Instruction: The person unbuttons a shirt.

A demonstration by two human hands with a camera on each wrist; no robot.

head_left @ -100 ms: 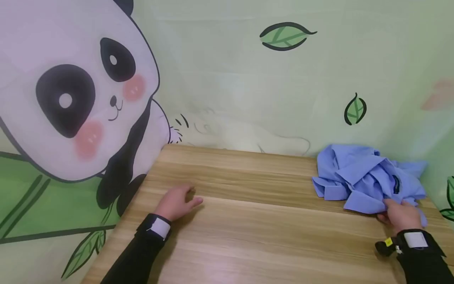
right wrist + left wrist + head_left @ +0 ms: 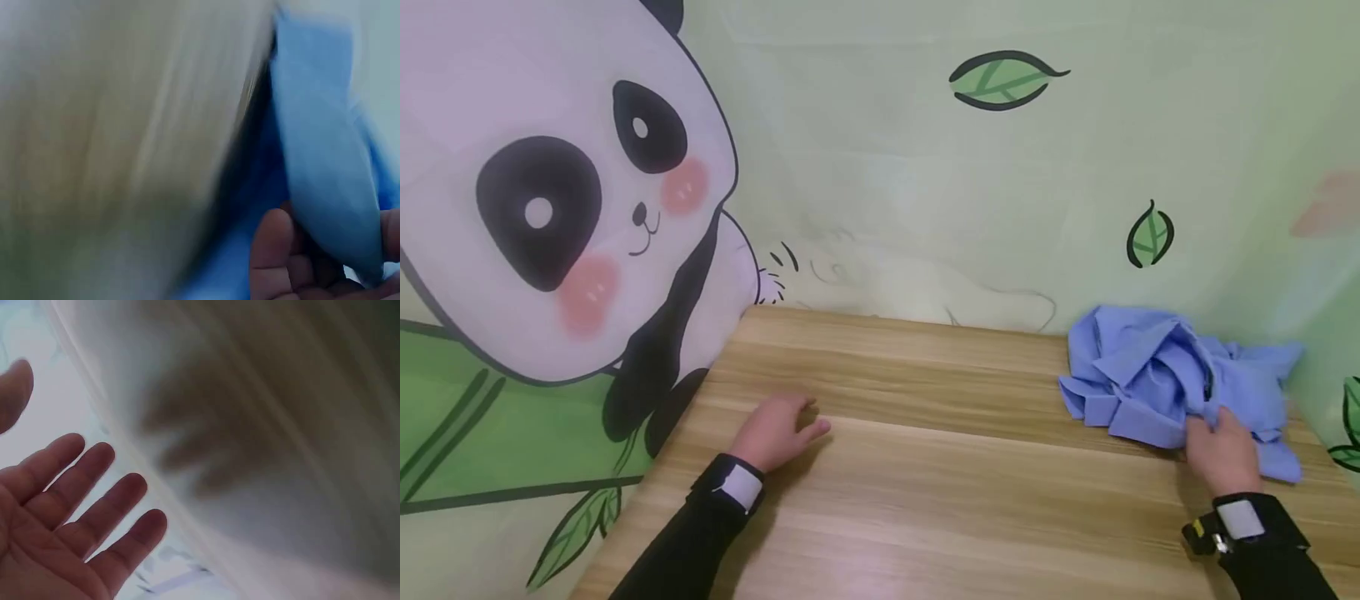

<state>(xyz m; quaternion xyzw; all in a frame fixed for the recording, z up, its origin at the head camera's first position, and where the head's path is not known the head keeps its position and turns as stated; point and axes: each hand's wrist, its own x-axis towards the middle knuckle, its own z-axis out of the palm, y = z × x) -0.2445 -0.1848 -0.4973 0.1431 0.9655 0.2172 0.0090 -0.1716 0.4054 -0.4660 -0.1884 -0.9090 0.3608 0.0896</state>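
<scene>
A crumpled blue cloth (image 2: 1138,367) lies in a heap at the back right of the wooden table, with a narrow dark strip among its folds. My right hand (image 2: 1221,454) is at its near edge and pinches a fold. In the right wrist view that fold of the cloth (image 2: 325,137) passes between the thumb and the curled fingers (image 2: 272,250). Over the table's left side hovers my left hand (image 2: 775,433), holding nothing. Its fingers (image 2: 100,512) are loosely extended and the thumb stands apart in the left wrist view.
The wood-grain table (image 2: 925,500) stretches between the two hands. A pale green wall covering (image 2: 880,167) with a painted panda and leaves rises right behind it and along its left. Both wrists carry black straps, the right one with a small dark device (image 2: 1202,533).
My right hand has shifted left along the near edge of the cloth, drawing the held fold and the dark strip left with it. The left hand has hardly moved.
</scene>
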